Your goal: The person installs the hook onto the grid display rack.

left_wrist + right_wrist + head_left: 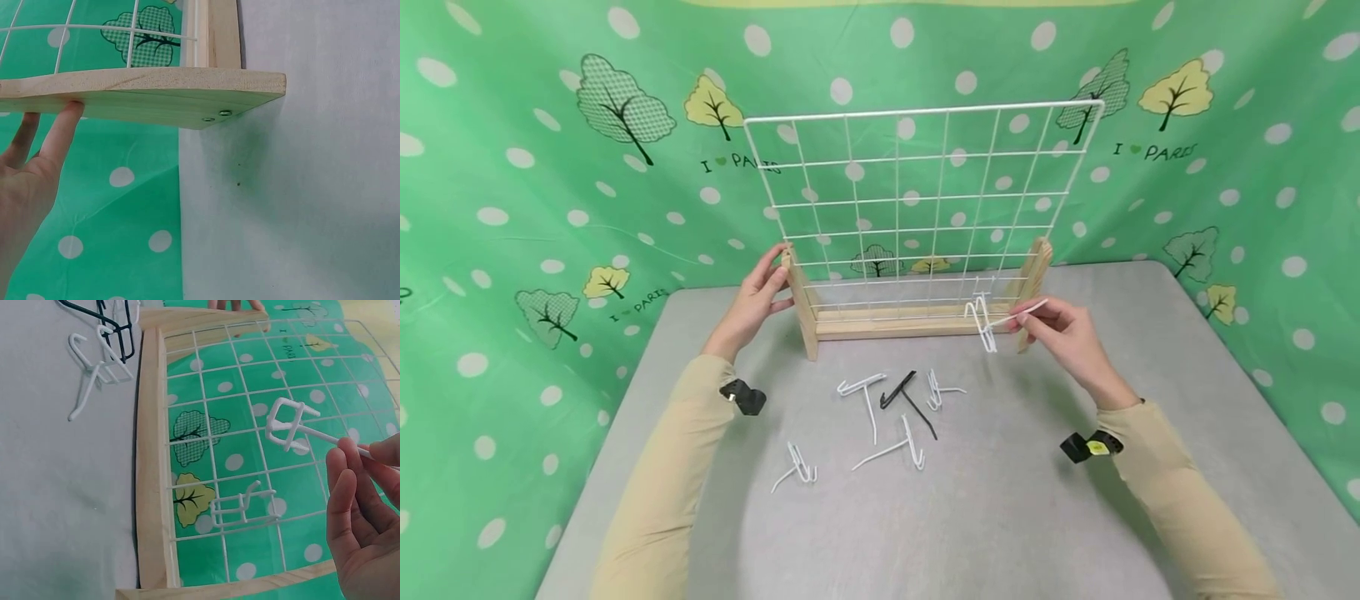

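Note:
A white wire grid [925, 200] stands upright in a wooden stand [910, 331]. My left hand [752, 304] grips the stand's left upright near its top, with two digits against the outer face in the left wrist view. My right hand [1063, 337] pinches the straight arm of a white display hook [981, 325] between thumb and fingers. The bracket end of this hook [284, 425] points toward the grid in the right wrist view. Lower on the grid hangs another white hook [244, 509], mostly behind the held one in the head view.
Several white hooks [913, 446] and one black hook [901, 392] lie on the grey table [985, 517] in front of the stand. A white hook [797, 467] lies farther left. Green dotted cloth [550, 208] surrounds the table at the back and sides.

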Tool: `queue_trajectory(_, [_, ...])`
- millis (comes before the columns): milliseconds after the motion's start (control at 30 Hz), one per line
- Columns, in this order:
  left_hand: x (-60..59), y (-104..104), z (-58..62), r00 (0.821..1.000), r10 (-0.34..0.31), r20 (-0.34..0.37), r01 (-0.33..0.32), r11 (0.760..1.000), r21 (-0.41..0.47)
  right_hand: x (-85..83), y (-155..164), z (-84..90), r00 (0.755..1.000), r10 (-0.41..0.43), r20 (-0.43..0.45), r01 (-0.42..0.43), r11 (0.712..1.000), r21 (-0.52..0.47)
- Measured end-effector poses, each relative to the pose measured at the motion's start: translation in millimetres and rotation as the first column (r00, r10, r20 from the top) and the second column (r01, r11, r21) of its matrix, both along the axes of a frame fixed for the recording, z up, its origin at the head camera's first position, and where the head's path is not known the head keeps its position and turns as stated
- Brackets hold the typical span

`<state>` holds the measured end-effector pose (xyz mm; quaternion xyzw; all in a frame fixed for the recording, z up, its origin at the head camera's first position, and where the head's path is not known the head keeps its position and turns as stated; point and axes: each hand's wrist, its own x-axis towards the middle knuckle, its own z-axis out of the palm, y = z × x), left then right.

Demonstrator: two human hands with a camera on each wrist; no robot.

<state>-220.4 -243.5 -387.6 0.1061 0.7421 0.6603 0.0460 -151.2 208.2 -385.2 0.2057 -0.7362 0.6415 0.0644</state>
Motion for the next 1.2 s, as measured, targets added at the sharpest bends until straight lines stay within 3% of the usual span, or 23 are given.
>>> queue_trajectory(533, [-2.2, 5, -4.0, 1.000, -0.005, 0.000, 0.005, 1.000, 0.015, -2.0, 12, 21.8, 0.996, -0.061, -0.063, 0.063, 0.998, 0.028])
queue_trajectory(1200, [0.0, 0, -1.2, 1.000, 0.000, 0.011, -0.001, 1.000, 0.015, -11.9, 19, 38.5, 0.986, -0.123, -0.109, 0.105, 0.982, -0.156])
